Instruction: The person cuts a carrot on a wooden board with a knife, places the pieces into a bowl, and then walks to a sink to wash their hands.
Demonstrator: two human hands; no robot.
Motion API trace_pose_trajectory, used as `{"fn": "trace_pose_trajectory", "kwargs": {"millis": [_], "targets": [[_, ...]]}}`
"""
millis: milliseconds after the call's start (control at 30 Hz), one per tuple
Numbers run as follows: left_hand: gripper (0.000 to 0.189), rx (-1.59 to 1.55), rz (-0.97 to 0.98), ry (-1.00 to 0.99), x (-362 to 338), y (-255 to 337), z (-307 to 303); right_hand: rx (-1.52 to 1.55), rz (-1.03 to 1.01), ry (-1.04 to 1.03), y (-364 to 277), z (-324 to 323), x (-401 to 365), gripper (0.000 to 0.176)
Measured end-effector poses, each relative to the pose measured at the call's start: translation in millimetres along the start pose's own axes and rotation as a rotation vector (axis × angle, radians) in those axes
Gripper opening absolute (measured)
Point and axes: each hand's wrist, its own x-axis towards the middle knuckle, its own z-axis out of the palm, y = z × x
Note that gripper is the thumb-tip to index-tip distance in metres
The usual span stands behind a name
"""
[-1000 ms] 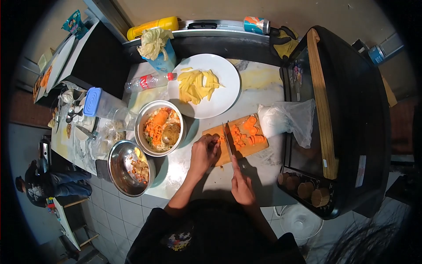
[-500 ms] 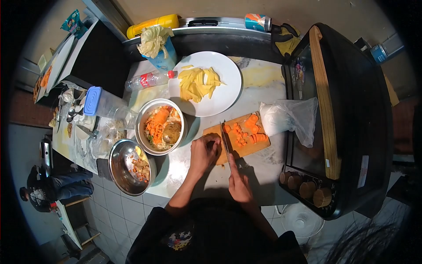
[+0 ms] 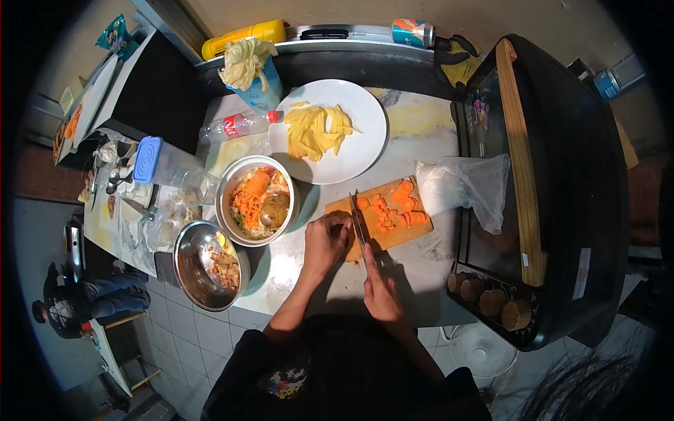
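Note:
My right hand [image 3: 381, 295] grips a knife [image 3: 357, 221], with its forefinger stretched along the blade's back. The blade stands over the left part of a wooden cutting board [image 3: 385, 243]. Close against the blade's left side, my left hand [image 3: 324, 245] has its fingers curled together at the board's left edge. Whatever those fingers hold is hidden. To the right of the knife lie cut carrot pieces [image 3: 407, 219], some as slices and some as small chunks.
Left of the board stand a white pot [image 3: 223, 210] of shredded vegetables and a steel bowl [image 3: 184, 263] with scraps. Behind is a white plate [image 3: 365, 133] of yellow strips. A plastic bag of white powder [image 3: 439, 188] touches the board's right, beside a black oven [image 3: 576, 210].
The knife and the fingers of my right hand have shifted very slightly left, toward my left hand. The carrot pieces lie as before.

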Motion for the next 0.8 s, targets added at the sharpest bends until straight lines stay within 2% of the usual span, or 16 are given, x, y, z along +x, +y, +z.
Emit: {"fn": "trace_pose_trajectory", "kwargs": {"millis": [333, 400, 433, 500, 633, 700, 800], "targets": [[0.011, -0.017, 0.011, 0.019, -0.5, -1.1, 1.0, 0.004, -0.018, 0.012, 4.5, 4.4, 0.3, 0.08], [0.011, -0.01, 0.004, 0.02, -0.5, -3.6, 2.7, -0.104, -0.163, 0.119, 4.7, 7.2, 0.7, 0.08], [0.011, -0.003, -0.003, 0.022, -0.5, -4.4, 3.2, -0.104, -0.163, 0.119, 3.5, 6.0, 0.4, 0.08], [0.011, -0.005, 0.011, 0.027, -0.5, -3.4, 2.8, -0.045, 0.013, -0.007, -0.6, 2.2, -0.3, 0.081], [0.011, -0.012, 0.005, 0.023, -0.2, -1.9, 2.4, -0.066, -0.045, 0.033, 1.4, 3.2, -1.1, 0.082], [0.011, -0.02, 0.01, 0.019, 0.2, -2.9, 2.6, -0.019, 0.053, -0.049, -1.6, -0.4, 0.3, 0.083], [0.012, -0.001, -0.011, -0.001, 0.1, -0.9, 1.0, -0.045, 0.064, -0.056, 0.4, 1.6, 1.3, 0.084]]}}
